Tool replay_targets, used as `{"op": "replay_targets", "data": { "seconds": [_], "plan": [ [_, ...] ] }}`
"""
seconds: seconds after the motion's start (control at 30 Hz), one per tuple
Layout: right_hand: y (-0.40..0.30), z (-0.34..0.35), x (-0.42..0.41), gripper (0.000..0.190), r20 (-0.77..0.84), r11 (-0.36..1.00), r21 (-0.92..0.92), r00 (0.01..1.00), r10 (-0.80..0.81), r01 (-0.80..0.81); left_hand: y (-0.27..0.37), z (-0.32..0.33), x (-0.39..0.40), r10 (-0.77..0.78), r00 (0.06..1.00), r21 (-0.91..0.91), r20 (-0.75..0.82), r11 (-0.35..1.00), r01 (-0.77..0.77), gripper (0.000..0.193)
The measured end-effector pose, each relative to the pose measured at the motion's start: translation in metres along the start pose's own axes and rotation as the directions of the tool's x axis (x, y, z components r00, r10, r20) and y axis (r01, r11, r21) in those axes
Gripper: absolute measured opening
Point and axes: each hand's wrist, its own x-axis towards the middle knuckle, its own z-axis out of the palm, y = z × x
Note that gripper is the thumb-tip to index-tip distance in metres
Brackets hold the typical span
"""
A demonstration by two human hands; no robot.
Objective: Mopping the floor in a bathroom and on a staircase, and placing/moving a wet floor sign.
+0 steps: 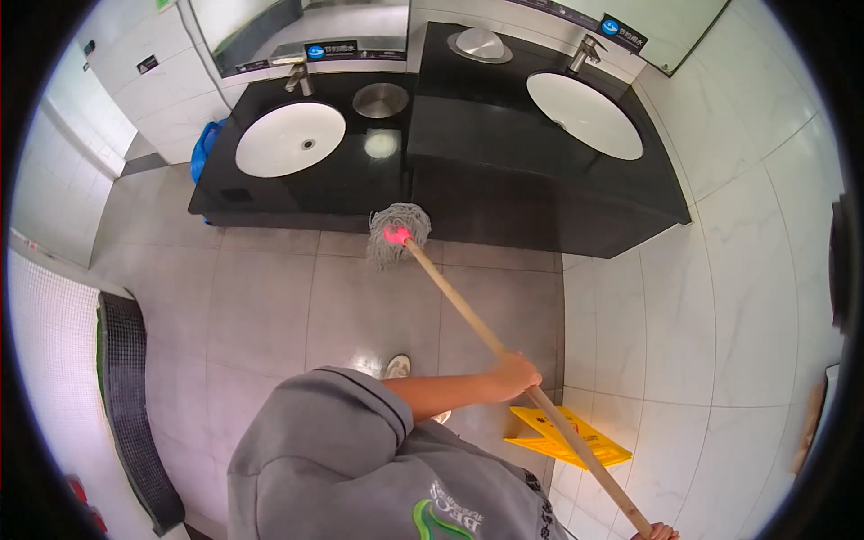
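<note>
My left hand (516, 376) is wrapped around the middle of a wooden mop handle (466, 310), my forearm reaching across from the left. Towards the handle's top end, my right hand (658, 532) grips it at the bottom edge of the picture, partly cut off. The handle slants up and left to a pink plastic socket (398, 235). Below that socket, grey mop strings (398, 217) lie at the foot of the black washbasin counter (310, 200), apparently against its lower front edge.
White basins (280, 145) (580, 111) with taps (298, 79) (583, 54) are set into the stepped counter. A yellow floor sign (574, 439) stands by the tiled right wall (675, 337), partly behind the handle. Left are a blue bag (202, 152) and a dark mosaic-tiled edge (138, 412). Grey tiles (263, 304) cover the floor.
</note>
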Motion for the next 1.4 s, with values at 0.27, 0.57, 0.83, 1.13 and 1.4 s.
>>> {"op": "replay_targets", "data": {
  "seconds": [0.27, 0.57, 0.83, 1.13, 1.4],
  "plan": [
    [-0.04, -0.004, -0.006, 0.037, -0.397, 0.98, -0.106, 0.896, -0.197, 0.169, 0.032, 0.027, 0.006, -0.083, 0.996, 0.005, 0.017, 0.997, 0.083, 0.005],
    [0.008, 0.0, -0.013, 0.038, -0.113, 0.971, -0.23, 0.989, -0.098, 0.07, -0.019, 0.061, -0.015, -0.249, 0.968, 0.004, 0.033, 0.968, 0.249, 0.006],
    [0.147, 0.05, -0.052, 0.034, -0.139, 0.937, -0.281, 0.975, 0.176, -0.209, -0.132, -0.028, -0.118, -0.491, 0.871, 0.158, -0.003, 0.86, 0.485, 0.01],
    [0.316, 0.183, -0.136, 0.024, 0.285, 0.854, -0.299, 0.814, 0.506, -0.426, -0.258, -0.139, -0.297, -0.546, 0.718, 0.153, -0.431, 0.74, 0.655, 0.01],
    [0.364, 0.319, -0.219, 0.026, 0.298, 0.816, -0.368, 0.775, 0.558, -0.446, -0.271, -0.212, -0.392, -0.649, 0.423, -0.021, -0.632, 0.56, 0.828, 0.011]
  ]
}}
